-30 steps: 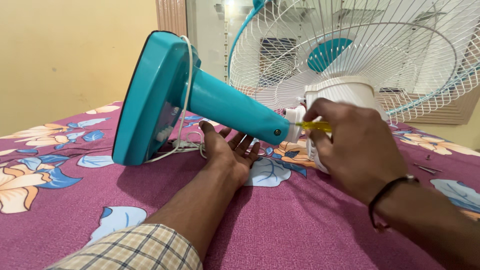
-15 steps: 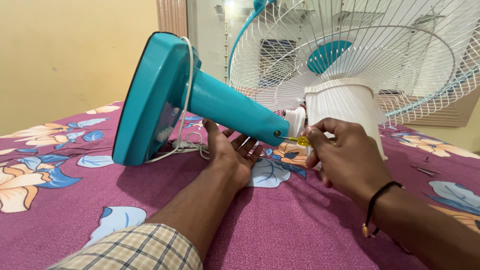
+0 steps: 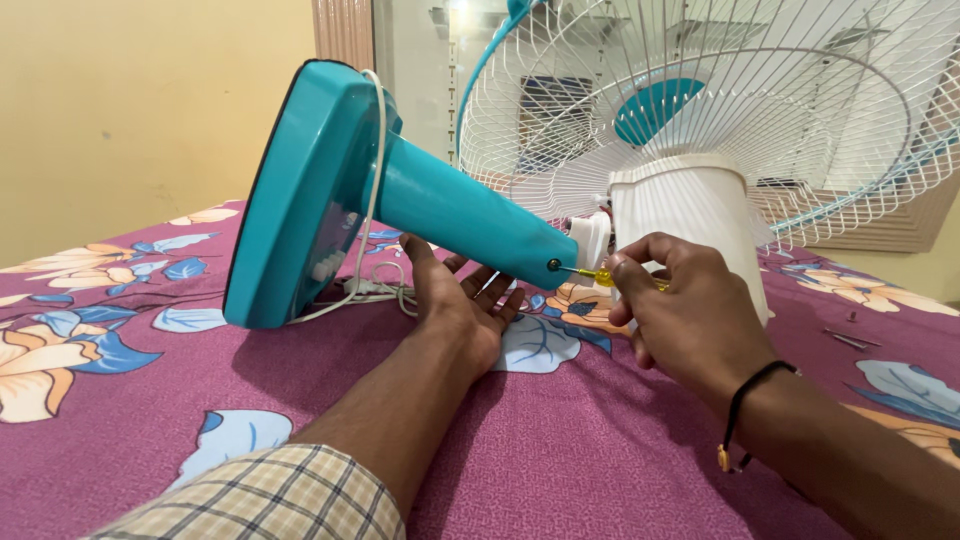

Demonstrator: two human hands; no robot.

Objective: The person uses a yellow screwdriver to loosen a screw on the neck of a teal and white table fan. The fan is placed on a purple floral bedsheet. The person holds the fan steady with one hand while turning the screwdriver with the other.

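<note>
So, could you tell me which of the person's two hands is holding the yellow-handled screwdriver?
The right hand, with the black wrist cord, grips the screwdriver at the teal stand's neck; the left hand lies open-palmed beneath it.

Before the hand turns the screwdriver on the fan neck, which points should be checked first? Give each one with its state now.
1. Tip of the screwdriver sits on the dark screw: ok, though seating in the slot cannot be told.
2. Right hand grips the yellow handle: ok.
3. Left hand supports the teal stand from below: ok.
4. White cord away from the tool: ok.
5. Loose screws on the bedsheet safe from rolling: cannot tell.
</note>
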